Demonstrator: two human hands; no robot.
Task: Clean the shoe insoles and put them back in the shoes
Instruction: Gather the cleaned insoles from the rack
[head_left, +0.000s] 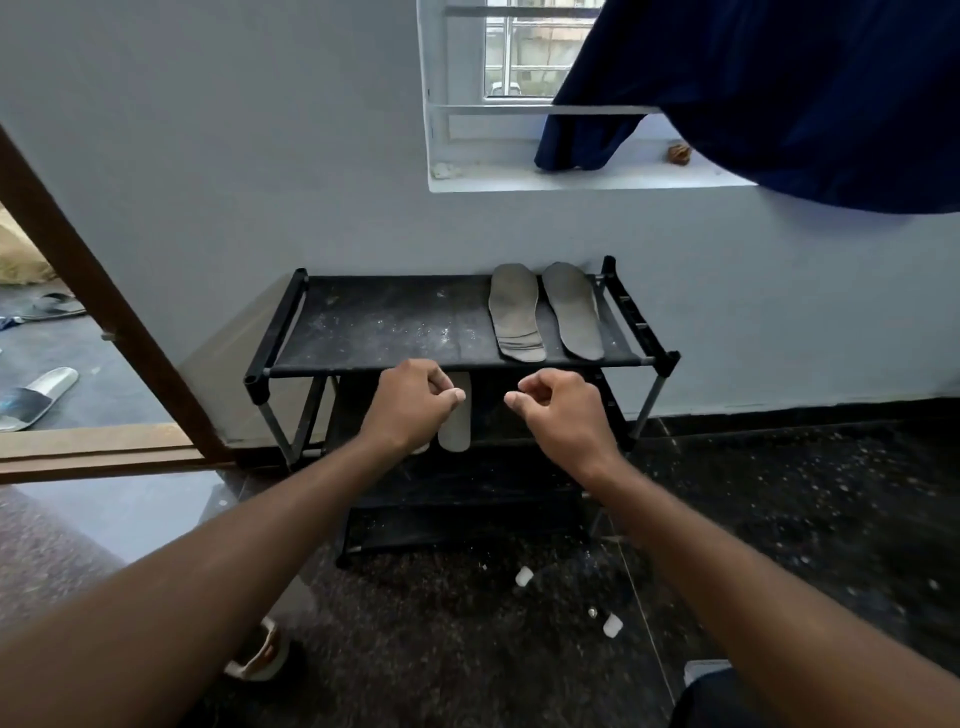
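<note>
Two grey insoles lie side by side on the right of the black shoe rack's top shelf (374, 322): the left insole (515, 313) and the right insole (573, 310), heels toward me. A pale shoe sole (455, 426) shows on the lower shelf, partly hidden by my left hand. My left hand (413, 405) and my right hand (563, 410) hover in front of the rack's front edge, fingers loosely curled, nothing held. Both hands are apart from the insoles.
The rack stands against a pale wall under a window sill (571, 176) with a dark blue cloth (779, 98) hanging over it. A wooden door frame (104, 291) is at left, slippers (36, 395) beyond it. Small white scraps (523, 576) lie on the dark speckled floor.
</note>
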